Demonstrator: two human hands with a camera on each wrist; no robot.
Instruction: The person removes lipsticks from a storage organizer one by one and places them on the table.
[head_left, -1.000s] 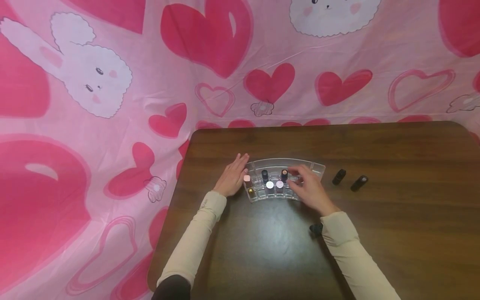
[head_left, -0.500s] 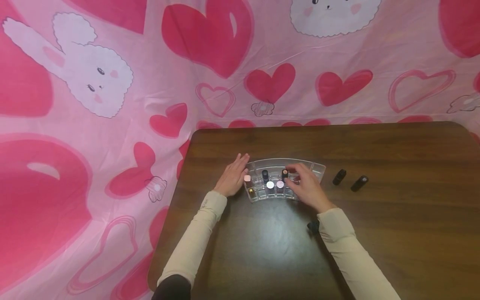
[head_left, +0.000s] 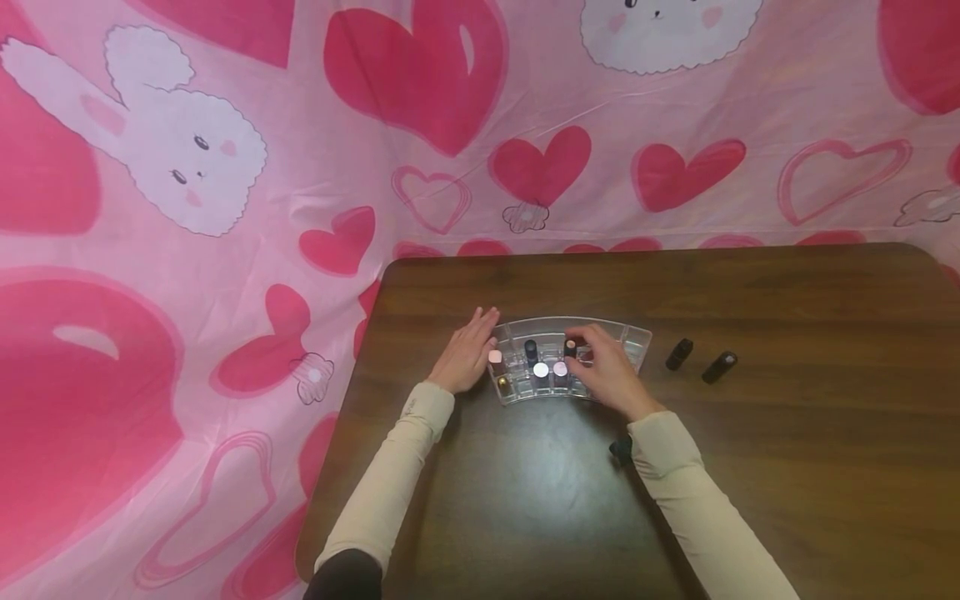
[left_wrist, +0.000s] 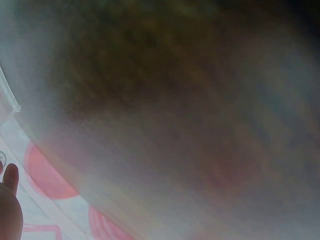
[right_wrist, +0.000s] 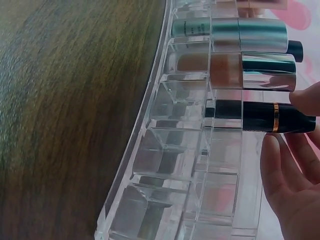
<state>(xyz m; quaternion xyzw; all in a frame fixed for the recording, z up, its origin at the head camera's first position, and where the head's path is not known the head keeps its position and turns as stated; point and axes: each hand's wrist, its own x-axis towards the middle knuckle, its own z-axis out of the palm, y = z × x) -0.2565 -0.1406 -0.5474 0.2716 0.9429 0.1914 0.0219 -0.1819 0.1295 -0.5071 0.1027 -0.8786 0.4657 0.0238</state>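
Note:
A clear stepped lipstick organizer [head_left: 581, 323] lies curved on the table. My left hand [head_left: 463, 360] rests at its left end with fingers straight; the left wrist view is mostly a blur, with a finger [left_wrist: 11, 177] at its edge. In the organizer's back row stands a black lipstick with a gold band [right_wrist: 257, 116]. My right hand [head_left: 611, 375] pinches its upper part between thumb and fingers, while its lower end sits inside a slot. Beside it, in the right wrist view, are a silver-capped tube [right_wrist: 270, 72] and a silvery green tube [right_wrist: 262, 35].
Another black tube [head_left: 531, 352], a pink-topped one [head_left: 495, 358] and a gold-topped one [head_left: 503, 386] also stand in the organizer. Two black tubes lie on the table [head_left: 810, 483] at right, one nearer [head_left: 678, 354]. A black item [head_left: 620, 452] is partly behind my right sleeve.
My right hand has shifted slightly left, its fingers coming in around the top of the black lipstick. The left hand and the organizer stay in place.

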